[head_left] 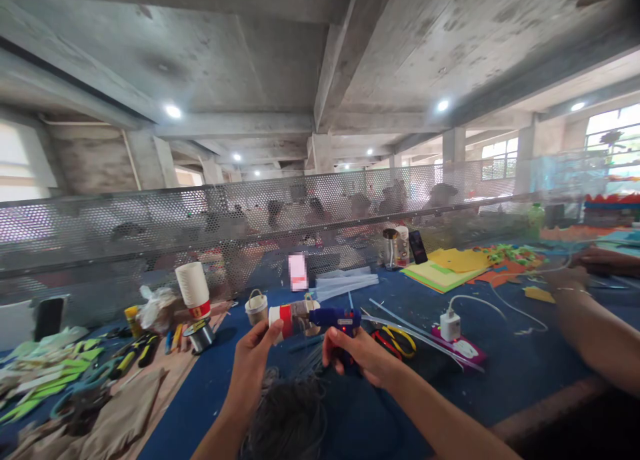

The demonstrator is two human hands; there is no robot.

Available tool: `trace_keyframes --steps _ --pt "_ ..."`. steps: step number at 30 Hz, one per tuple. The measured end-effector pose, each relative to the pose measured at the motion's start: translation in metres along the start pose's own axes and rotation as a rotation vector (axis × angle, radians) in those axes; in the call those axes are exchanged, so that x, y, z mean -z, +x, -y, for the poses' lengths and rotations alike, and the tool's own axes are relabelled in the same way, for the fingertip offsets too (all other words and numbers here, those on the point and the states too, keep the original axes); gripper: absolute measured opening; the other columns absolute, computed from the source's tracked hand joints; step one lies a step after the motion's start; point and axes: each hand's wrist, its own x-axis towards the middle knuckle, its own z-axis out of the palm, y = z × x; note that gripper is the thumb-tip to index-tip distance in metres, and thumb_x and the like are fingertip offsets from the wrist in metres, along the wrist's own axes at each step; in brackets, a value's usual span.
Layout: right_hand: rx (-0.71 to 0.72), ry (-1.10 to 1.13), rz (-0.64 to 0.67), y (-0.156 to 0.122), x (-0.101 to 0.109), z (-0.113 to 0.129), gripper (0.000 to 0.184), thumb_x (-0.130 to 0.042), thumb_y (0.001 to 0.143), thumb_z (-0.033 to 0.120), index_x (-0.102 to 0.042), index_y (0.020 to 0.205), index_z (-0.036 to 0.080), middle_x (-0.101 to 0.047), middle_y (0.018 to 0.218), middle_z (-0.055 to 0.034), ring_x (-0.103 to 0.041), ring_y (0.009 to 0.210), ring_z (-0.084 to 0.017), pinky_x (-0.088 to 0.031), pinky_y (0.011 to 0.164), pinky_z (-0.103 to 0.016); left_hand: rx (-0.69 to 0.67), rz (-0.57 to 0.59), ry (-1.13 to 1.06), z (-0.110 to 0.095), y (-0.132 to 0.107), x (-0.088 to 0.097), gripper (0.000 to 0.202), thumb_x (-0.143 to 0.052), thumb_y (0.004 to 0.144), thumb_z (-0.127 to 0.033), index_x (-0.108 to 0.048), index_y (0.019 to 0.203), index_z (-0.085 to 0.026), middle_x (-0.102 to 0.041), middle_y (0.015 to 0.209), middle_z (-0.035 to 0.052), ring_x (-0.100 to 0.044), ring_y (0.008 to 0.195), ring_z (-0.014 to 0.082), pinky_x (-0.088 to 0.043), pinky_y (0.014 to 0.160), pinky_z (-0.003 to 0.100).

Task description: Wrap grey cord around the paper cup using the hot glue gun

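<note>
My left hand [254, 350] pinches a white and red paper cup [285, 319] lying sideways above the blue table. My right hand [360, 353] is wrapped round the handle of a blue hot glue gun [336, 317], its nozzle pointing left to the cup's far end. Whether nozzle and cup touch, I cannot tell. Beneath and between my forearms lies a bundle of grey strands [290, 407]. Just behind the held cup stands a small pale cup with a looped handle [257, 305]. Pliers with yellow and red handles [400, 341] rest right of my right hand.
A stack of paper cups [193, 283] and a wire spool [201, 337] stand at left, near tools and green scraps [65, 377]. Clear glue sticks [347, 283] lie behind. Rightward are a white charger [450, 326] on a purple power strip [470, 355], coloured sheets [447, 270] and another person's arm [590, 327].
</note>
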Motion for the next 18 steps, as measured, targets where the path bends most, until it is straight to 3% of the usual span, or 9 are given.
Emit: trace_keyframes --steps 6,12,18 --pt "0.005 0.06 -0.056 0.004 0.002 -0.005 0.047 -0.06 0.085 0.06 -0.065 0.085 0.013 -0.068 0.069 -0.0033 -0.052 0.049 -0.007 -0.036 0.05 -0.019 0.05 -0.028 -0.15 -0.006 0.0 -0.001 0.046 -0.076 0.07 -0.05 -0.074 0.1 -0.015 -0.074 0.079 0.0035 -0.066 0.071 0.0204 -0.052 0.064 0.027" --pt "-0.003 0.133 -0.282 0.012 0.007 -0.01 0.048 -0.068 0.079 0.06 -0.062 0.083 0.012 -0.07 0.069 -0.0047 -0.056 0.052 -0.009 -0.043 0.051 -0.02 0.023 -0.084 -0.153 -0.005 0.002 0.001 0.043 -0.075 0.07 -0.051 -0.076 0.096 -0.016 -0.075 0.077 0.0027 -0.068 0.072 0.0213 -0.053 0.069 0.03" --pt "-0.193 0.198 -0.424 0.019 0.022 -0.021 0.04 -0.072 0.078 0.052 -0.061 0.078 0.014 -0.069 0.066 -0.0034 -0.061 0.05 -0.011 -0.049 0.05 -0.021 0.017 -0.1 -0.131 0.007 0.008 0.004 0.043 -0.077 0.068 -0.05 -0.075 0.093 -0.016 -0.074 0.077 0.0025 -0.065 0.071 0.0197 -0.05 0.067 0.028"
